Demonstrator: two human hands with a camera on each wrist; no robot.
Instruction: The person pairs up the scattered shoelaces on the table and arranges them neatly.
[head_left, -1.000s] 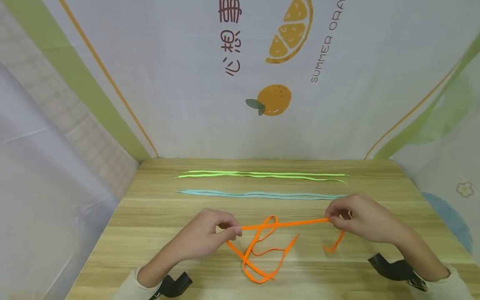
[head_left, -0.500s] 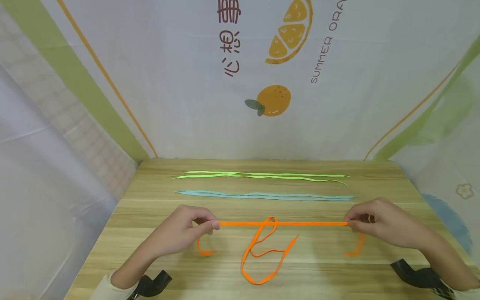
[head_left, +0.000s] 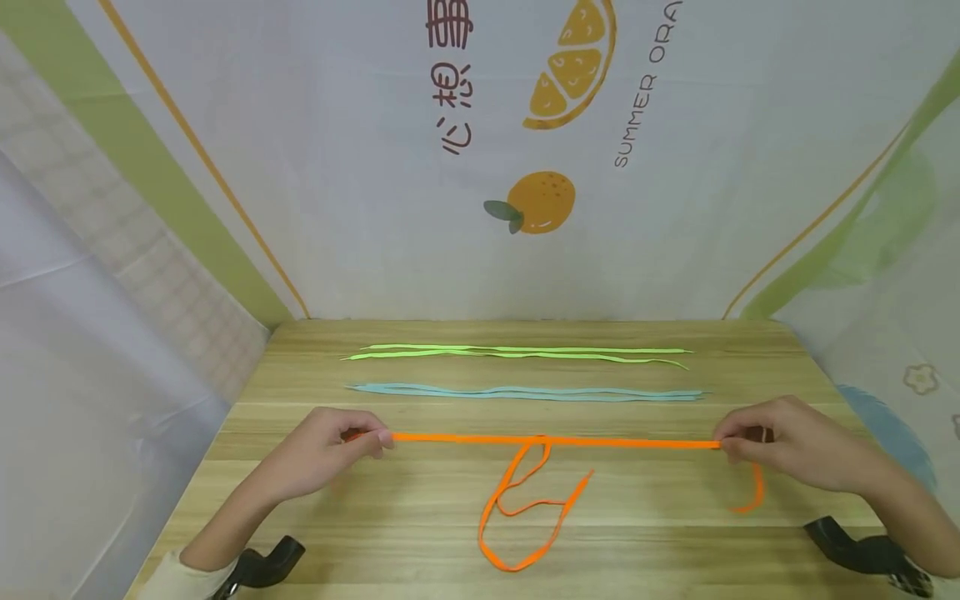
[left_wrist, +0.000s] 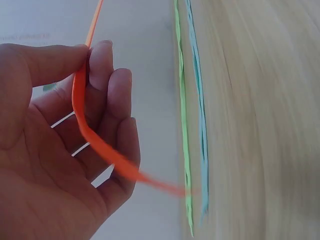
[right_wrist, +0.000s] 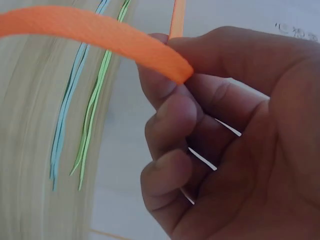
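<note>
An orange shoelace (head_left: pixel 600 442) is stretched straight from side to side above the table. My left hand (head_left: pixel 330 450) pinches it near one end between thumb and forefinger, and the loose tail (left_wrist: pixel 107 152) curves down across the fingers in the left wrist view. At the other side my right hand (head_left: pixel 787 442) pinches it too, with a short tail (right_wrist: pixel 100 37) bending away from the fingertips. Below the taut lace, a second orange lace (head_left: pixel 510 568) lies on the table in loose curves; its top loop overlaps the stretched one in the head view.
Farther back on the wooden table (head_left: pixel 420 542) lie two light blue laces (head_left: pixel 525 392) side by side. Behind them are two lime green laces (head_left: pixel 525 352), also laid lengthwise. A white printed cloth (head_left: pixel 375 208) hangs along the table's back edge.
My hands have moved apart, the left one leftward and the right one rightward, and the stretch of orange lace between them has grown longer. The loose orange lace stays put.
</note>
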